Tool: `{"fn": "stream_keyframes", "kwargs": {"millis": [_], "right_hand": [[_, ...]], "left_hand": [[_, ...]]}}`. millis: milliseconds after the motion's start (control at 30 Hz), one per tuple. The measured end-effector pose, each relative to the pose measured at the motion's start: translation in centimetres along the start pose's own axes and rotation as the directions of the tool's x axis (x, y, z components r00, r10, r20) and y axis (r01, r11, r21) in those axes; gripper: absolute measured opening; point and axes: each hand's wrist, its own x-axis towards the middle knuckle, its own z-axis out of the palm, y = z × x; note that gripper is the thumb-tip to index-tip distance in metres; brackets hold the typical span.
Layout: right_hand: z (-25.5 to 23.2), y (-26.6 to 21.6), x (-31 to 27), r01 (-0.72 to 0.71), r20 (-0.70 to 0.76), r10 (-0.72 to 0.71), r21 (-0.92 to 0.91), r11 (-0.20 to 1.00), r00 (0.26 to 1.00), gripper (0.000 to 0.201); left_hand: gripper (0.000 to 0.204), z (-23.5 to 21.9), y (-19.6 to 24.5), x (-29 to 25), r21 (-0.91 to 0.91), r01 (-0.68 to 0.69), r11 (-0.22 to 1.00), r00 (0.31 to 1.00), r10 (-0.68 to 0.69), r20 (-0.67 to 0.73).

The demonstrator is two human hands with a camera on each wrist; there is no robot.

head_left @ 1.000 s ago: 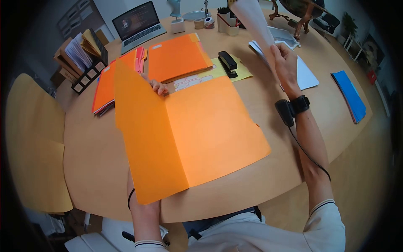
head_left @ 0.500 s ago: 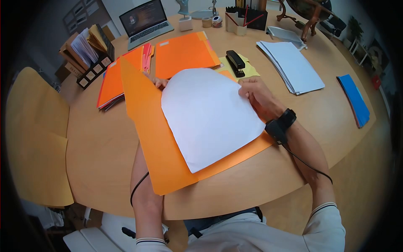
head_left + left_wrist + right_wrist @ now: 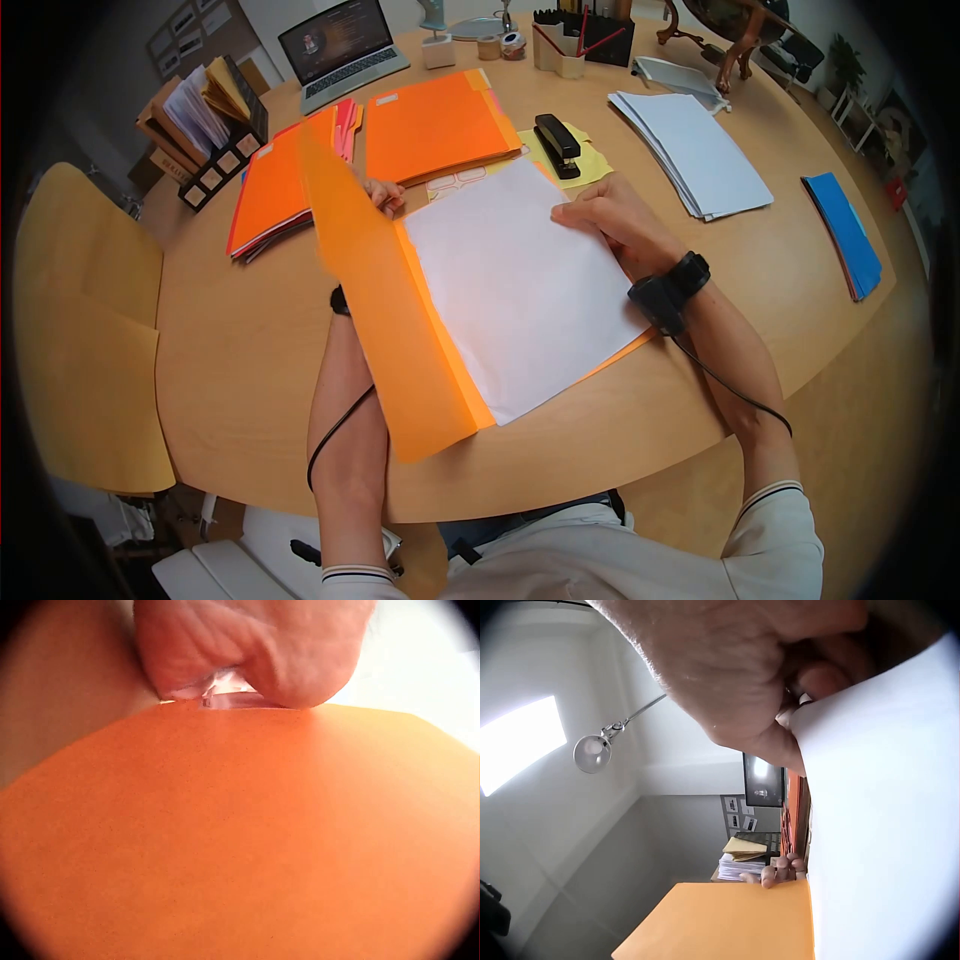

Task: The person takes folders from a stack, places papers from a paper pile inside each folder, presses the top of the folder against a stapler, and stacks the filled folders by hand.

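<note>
An opened orange folder (image 3: 375, 340) lies in front of me, its left flap standing up at a slant. My left hand (image 3: 384, 196) grips the far edge of that flap, and in the right wrist view its fingertips (image 3: 782, 870) curl over the flap's edge. White paper (image 3: 520, 290) lies over the folder's right half, its left side close along the fold. At the paper's upper right edge, my right hand (image 3: 622, 222) pinches it between thumb and fingers. Most of the folder's right half is hidden under the paper.
Beyond the folder are a black stapler (image 3: 558, 146) on yellow paper and stacked orange folders (image 3: 440, 125). White sheets (image 3: 692, 155) and a blue stack (image 3: 842, 235) lie to the right. A laptop (image 3: 345, 60) and a file holder (image 3: 225, 160) stand at the back left.
My right hand has brought white paper from the right, away from the white stack, and laid it down over the folder's right half. My left hand stays at the flap, which has tipped rightward.
</note>
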Motion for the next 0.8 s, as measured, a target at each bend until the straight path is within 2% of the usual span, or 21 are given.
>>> {"fn": "stream_keyframes", "kwargs": {"millis": [67, 100, 133, 167, 233, 267, 333, 367, 400, 433, 467, 500, 533, 667, 733, 767, 800], "right_hand": [[0.0, 0.6, 0.4, 0.075, 0.042, -0.069, -0.182, 0.98, 0.997, 0.033], [0.1, 0.7, 0.4, 0.074, 0.041, -0.068, -0.181, 0.981, 0.997, 0.033], [0.2, 0.7, 0.4, 0.117, 0.07, -0.104, -0.22, 0.968, 0.992, 0.038], [0.2, 0.7, 0.3, 0.161, 0.1, -0.139, -0.257, 0.953, 0.985, 0.042], [-0.5, 0.9, 0.6, 0.167, 0.128, -0.136, -0.274, 0.947, 0.982, 0.043], [-0.8, 1.1, 0.8, 0.175, 0.157, -0.134, -0.289, 0.941, 0.979, 0.044], [-0.8, 1.7, 1.1, 0.212, 0.135, -0.181, -0.28, 0.936, 0.974, 0.045], [-0.7, 2.0, 1.3, 0.25, 0.115, -0.226, -0.276, 0.928, 0.967, 0.046], [-0.6, 2.3, 1.6, 0.341, 0.124, -0.319, -0.267, 0.901, 0.94, 0.05], [-0.6, 2.4, 1.7, 0.341, 0.122, -0.319, -0.267, 0.901, 0.94, 0.05], [-0.5, 2.5, 1.9, 0.266, 0.103, -0.246, -0.315, 0.911, 0.964, 0.049], [-0.5, 2.5, 2.1, 0.189, 0.08, -0.172, -0.36, 0.914, 0.982, 0.049], [-0.6, 2.5, 2.1, 0.189, 0.079, -0.172, -0.36, 0.914, 0.982, 0.049], [-0.9, 1.6, 1.5, 0.17, 0.108, -0.139, -0.373, 0.912, 0.984, 0.048], [-1.1, 1.1, 1.3, 0.172, 0.114, -0.139, -0.381, 0.908, 0.984, 0.047], [-1.2, 1.0, 1.3, 0.151, 0.092, -0.128, -0.322, 0.935, 0.987, 0.044], [-1.4, 0.9, 1.4, 0.131, 0.07, -0.116, -0.261, 0.957, 0.991, 0.042]], "left_hand": [[0.038, 0.4, -0.1, 0.2, 0.145, 0.051, 0.988, 0.996, -0.04, -0.079], [0.043, 0.7, -0.3, 0.3, 0.216, 0.081, 0.973, 0.991, -0.056, -0.12], [0.06, 1.1, -1.2, 1.5, 0.4, 0.201, 0.894, 0.932, -0.048, -0.361], [0.071, 1.3, 0.0, 1.4, 0.536, 0.312, 0.784, 0.929, -0.136, -0.343], [0.067, 1.8, 2.5, 1.4, 0.626, 0.301, 0.719, 0.953, -0.254, -0.165], [0.067, 2.4, 2.9, 1.7, 0.627, 0.299, 0.719, 0.953, -0.255, -0.161], [0.058, 3.6, 3.5, 2.0, 0.896, 0.222, 0.385, 0.939, -0.333, -0.09], [0.058, 4.1, 3.8, 2.0, 0.897, 0.219, 0.385, 0.939, -0.334, -0.086], [0.052, 4.6, 4.2, 1.8, 0.945, 0.166, 0.283, 0.917, -0.396, -0.043], [0.051, 5.0, 4.5, 1.6, 0.978, 0.103, 0.182, 0.888, -0.46, -0.008], [0.051, 5.5, 4.7, 1.4, 0.978, 0.103, 0.182, 0.888, -0.46, -0.008], [0.051, 6.1, 4.8, 1.3, 0.995, 0.055, 0.083, 0.893, -0.449, -0.012], [0.053, 6.4, 4.8, 1.2, 1.0, 0.008, -0.019, 0.899, -0.438, -0.015], [0.051, 6.0, 4.4, 1.3, 0.999, 0.03, 0.03, 0.892, -0.453, -0.013], [0.045, 6.0, 4.7, 1.4, 0.983, 0.18, 0.037, 0.844, -0.519, -0.135], [0.045, 5.8, 4.8, 1.4, 0.983, 0.179, 0.036, 0.844, -0.519, -0.135], [0.04, 5.4, 4.7, 1.5, 0.975, 0.18, 0.129, 0.845, -0.527, -0.087]]}}
